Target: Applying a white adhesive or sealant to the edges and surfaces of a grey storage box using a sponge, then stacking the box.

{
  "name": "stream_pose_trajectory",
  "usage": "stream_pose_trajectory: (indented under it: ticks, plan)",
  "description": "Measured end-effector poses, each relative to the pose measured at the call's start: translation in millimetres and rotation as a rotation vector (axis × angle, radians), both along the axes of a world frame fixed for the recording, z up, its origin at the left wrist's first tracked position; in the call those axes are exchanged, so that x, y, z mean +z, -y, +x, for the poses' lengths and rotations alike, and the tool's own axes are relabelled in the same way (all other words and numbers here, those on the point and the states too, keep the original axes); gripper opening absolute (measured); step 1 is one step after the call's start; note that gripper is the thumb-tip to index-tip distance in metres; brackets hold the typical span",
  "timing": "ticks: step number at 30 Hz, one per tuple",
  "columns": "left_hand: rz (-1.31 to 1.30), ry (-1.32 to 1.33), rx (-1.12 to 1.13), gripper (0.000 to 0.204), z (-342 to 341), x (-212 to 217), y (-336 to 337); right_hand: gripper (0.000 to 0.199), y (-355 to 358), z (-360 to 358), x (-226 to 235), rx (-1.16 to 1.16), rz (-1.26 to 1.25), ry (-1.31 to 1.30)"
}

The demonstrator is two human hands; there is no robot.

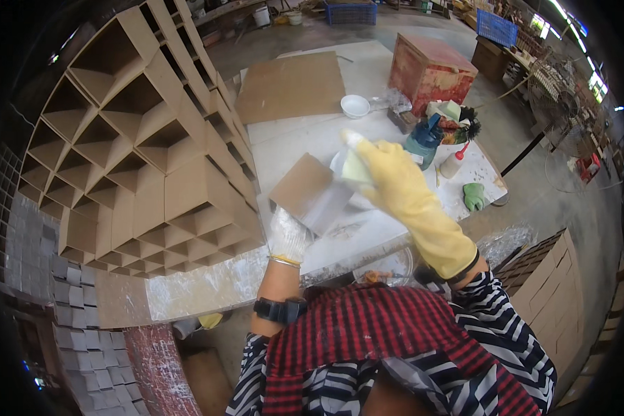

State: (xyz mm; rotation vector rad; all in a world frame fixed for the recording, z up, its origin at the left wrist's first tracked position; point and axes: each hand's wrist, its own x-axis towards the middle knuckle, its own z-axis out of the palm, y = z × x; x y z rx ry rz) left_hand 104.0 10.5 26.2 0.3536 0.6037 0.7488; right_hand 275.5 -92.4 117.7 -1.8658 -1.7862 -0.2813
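My left hand (288, 231), in a white knit glove, grips a small cardboard box (299, 183) over the worktable. The box has a brown face and a whitish, blurred side toward the right. In a long yellow rubber glove, my right hand (381, 161) holds a pale green-white sponge (354, 170) against or just beside the box's far right edge; motion blur hides whether they touch. Most fingers of the left hand are hidden behind the box. Beyond the hands, a white bowl (355, 106) sits on the table.
Stacked open brown boxes (135, 139) rise along the table's left side. A flat cardboard sheet (291, 84) and a red box (430, 73) lie farther back. To the right stand a blue-green jug (423, 141), a red-tipped squeeze bottle (452, 163) and a green cloth (473, 197). A fan (553, 93) stands beyond.
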Motion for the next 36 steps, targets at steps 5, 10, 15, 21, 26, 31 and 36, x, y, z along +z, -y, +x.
stream_pose_trajectory:
  ticks: [5, 10, 15, 21, 26, 31, 36]
  plan:
    - [0.702, -0.138, -0.078, 0.047, -11.7, -83.2, -28.6, 0.078, 5.5, -48.4, -1.5, 0.443, -0.011, 0.123]
    - [0.058, -0.009, -0.097, 0.045, 4.9, 9.3, 8.9, 0.081, -5.3, 22.2, -24.1, 0.111, 0.075, 0.068]
    - [0.068, 0.020, -0.142, 0.043, -1.4, -10.5, 0.0, 0.073, 10.2, 5.2, 4.4, 0.290, -0.028, -0.126]
    - [0.122, -0.033, -0.210, 0.040, -7.3, -40.4, -1.2, 0.069, -24.4, 17.1, -2.5, 0.338, -0.004, -0.195]
    - [0.367, -0.241, -0.189, 0.050, -15.4, -46.1, 5.9, 0.069, -22.5, 22.5, 11.4, 0.263, 0.158, -0.177]
    - [0.346, -0.218, -0.215, 0.046, -5.8, -38.3, 6.0, 0.073, -4.0, -20.8, 1.5, 0.685, -0.075, 0.002]
    - [0.359, -0.261, -0.210, 0.041, -8.7, -40.0, 7.8, 0.068, -39.4, 4.2, 1.8, 0.447, 0.068, -0.203]
